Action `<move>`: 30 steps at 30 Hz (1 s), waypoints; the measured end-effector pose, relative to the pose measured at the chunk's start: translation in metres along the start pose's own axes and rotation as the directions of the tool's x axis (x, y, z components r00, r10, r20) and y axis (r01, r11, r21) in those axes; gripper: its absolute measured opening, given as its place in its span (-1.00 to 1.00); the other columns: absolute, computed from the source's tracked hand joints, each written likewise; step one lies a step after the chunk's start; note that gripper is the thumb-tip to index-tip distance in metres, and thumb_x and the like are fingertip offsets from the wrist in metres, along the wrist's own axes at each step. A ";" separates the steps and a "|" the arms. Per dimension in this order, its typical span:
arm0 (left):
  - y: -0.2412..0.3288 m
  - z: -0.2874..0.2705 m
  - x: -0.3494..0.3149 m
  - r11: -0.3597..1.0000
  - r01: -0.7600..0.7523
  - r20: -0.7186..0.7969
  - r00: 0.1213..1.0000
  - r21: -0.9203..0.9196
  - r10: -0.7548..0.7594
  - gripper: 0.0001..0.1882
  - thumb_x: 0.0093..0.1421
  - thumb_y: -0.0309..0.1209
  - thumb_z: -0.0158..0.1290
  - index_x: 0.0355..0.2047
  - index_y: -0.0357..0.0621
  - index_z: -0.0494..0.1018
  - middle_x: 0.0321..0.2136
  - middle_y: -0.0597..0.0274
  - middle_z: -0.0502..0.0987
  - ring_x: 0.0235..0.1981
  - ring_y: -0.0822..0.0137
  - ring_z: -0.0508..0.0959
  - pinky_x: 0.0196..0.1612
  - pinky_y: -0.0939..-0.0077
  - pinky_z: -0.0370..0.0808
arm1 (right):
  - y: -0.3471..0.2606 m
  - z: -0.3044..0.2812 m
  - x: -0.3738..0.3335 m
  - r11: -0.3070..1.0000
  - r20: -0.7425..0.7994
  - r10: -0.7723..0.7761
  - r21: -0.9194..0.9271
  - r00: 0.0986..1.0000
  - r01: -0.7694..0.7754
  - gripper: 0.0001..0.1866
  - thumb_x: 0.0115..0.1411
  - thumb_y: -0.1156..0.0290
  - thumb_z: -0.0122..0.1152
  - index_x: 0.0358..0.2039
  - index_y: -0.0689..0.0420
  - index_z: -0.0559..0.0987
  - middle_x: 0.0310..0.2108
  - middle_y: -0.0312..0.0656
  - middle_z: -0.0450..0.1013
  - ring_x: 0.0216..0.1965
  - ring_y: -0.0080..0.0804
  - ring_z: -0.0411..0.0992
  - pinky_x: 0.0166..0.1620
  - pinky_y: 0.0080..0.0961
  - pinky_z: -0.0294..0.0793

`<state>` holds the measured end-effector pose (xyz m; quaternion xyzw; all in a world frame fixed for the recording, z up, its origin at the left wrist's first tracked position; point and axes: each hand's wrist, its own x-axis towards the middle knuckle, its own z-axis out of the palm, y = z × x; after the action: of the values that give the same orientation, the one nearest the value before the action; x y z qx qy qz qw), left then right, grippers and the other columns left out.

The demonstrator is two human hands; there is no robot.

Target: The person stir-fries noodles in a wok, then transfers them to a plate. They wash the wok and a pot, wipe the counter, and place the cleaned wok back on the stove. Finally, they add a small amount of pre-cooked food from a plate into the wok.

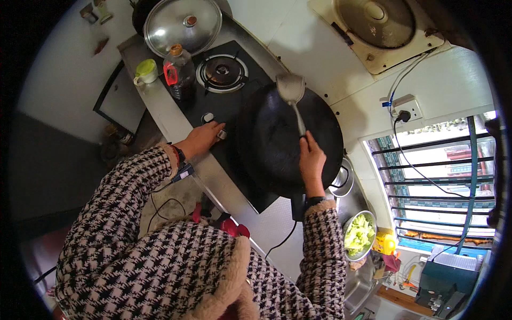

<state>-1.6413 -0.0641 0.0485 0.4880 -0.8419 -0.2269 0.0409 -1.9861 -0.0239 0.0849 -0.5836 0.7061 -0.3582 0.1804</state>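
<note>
My right hand (pixel 312 164) grips the handle of a metal wok spatula (pixel 291 89). The spatula's broad blade points away from me, over the far rim of a large black wok (pixel 269 141). The wok sits on the right side of a black gas stove (pixel 234 154), and its inside looks dark and bare. At the stove's front edge, my left hand (pixel 201 140) has its fingers closed around a silver stove knob (pixel 221 134). A second knob (pixel 208 117) is just beyond those fingers. No flame shows under the wok.
Left of the wok is a bare burner (pixel 222 73), with an oil bottle (pixel 182 74) and a green-lidded jar (pixel 146 71) beside it. A large pot lid (pixel 183 26) lies behind. Cut greens fill a bowl (pixel 360 234) at right, near the sink (pixel 358 285). A cord hangs from a socket (pixel 408 110).
</note>
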 end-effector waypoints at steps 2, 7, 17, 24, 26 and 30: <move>0.003 0.003 -0.019 0.996 0.068 -0.037 0.997 -0.065 -0.070 -0.68 0.18 -0.44 -0.03 -0.04 -0.18 0.39 -0.28 0.05 0.40 -0.21 0.02 0.47 -0.20 0.26 0.45 | -0.025 -0.017 0.004 0.966 -0.056 -0.193 -0.183 0.980 0.180 -0.64 0.17 0.30 0.17 -0.01 0.06 0.51 -0.51 -0.02 0.47 -0.53 -0.23 0.47 -0.46 -0.36 0.42; 0.010 0.016 -0.078 0.961 -0.109 0.048 0.991 -0.254 0.125 -0.73 0.21 -0.42 -0.06 -0.08 -0.18 0.42 -0.27 0.03 0.43 -0.21 0.02 0.46 -0.16 0.28 0.43 | -0.100 -0.045 -0.035 0.760 0.166 -0.498 -0.388 0.851 0.521 -0.54 0.12 0.39 0.17 0.08 -0.09 0.45 -0.58 -0.22 0.30 -0.60 -0.30 0.36 -0.52 -0.39 0.40; 0.035 0.029 -0.117 0.923 0.013 0.257 0.962 -0.384 0.093 -0.80 0.19 -0.51 -0.08 -0.21 -0.27 0.48 -0.33 0.02 0.48 -0.29 0.06 0.49 -0.19 0.37 0.43 | -0.073 -0.038 -0.104 0.566 0.371 0.448 0.586 0.813 -0.580 -0.67 0.32 0.22 -0.07 -0.01 0.11 0.45 -0.65 -0.25 0.36 -0.75 -0.49 0.23 -0.66 -0.63 0.22; 0.044 0.036 -0.109 0.922 -0.012 0.311 0.940 -0.387 0.142 -0.80 0.20 -0.53 -0.10 -0.23 -0.30 0.48 -0.34 0.03 0.49 -0.34 0.13 0.52 -0.28 0.40 0.46 | -0.032 -0.051 -0.130 -0.347 0.819 0.297 0.572 0.491 -0.743 -0.52 0.34 -0.03 -0.38 -0.16 0.11 0.35 -0.69 -0.27 0.25 -0.83 -0.57 -0.01 -0.75 -0.61 -0.04; 0.060 0.036 -0.104 0.937 -0.052 0.328 0.929 -0.345 0.173 -0.81 0.22 -0.52 -0.10 -0.24 -0.31 0.48 -0.35 0.08 0.49 -0.41 0.24 0.53 -0.34 0.46 0.48 | -0.027 -0.062 -0.138 -0.249 0.812 0.297 0.574 0.503 -0.780 -0.46 0.32 -0.12 -0.40 -0.16 0.11 0.33 -0.68 -0.19 0.36 -0.82 -0.46 0.15 -0.73 -0.56 0.07; 0.108 0.040 -0.103 0.912 0.056 0.450 0.881 -0.407 0.147 -0.81 0.21 -0.53 -0.09 -0.24 -0.31 0.49 -0.38 0.13 0.49 -0.47 0.34 0.52 -0.38 0.52 0.48 | -0.003 -0.110 -0.189 0.557 0.491 0.498 0.450 0.714 -0.698 -0.38 0.31 -0.11 -0.32 -0.14 0.25 0.41 -0.57 -0.05 0.49 -0.63 -0.32 0.46 -0.53 -0.45 0.41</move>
<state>-1.6864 0.0812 0.0741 0.3782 -0.7717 -0.5080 -0.0584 -2.0095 0.1884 0.1309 -0.2618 0.6712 -0.3845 0.5772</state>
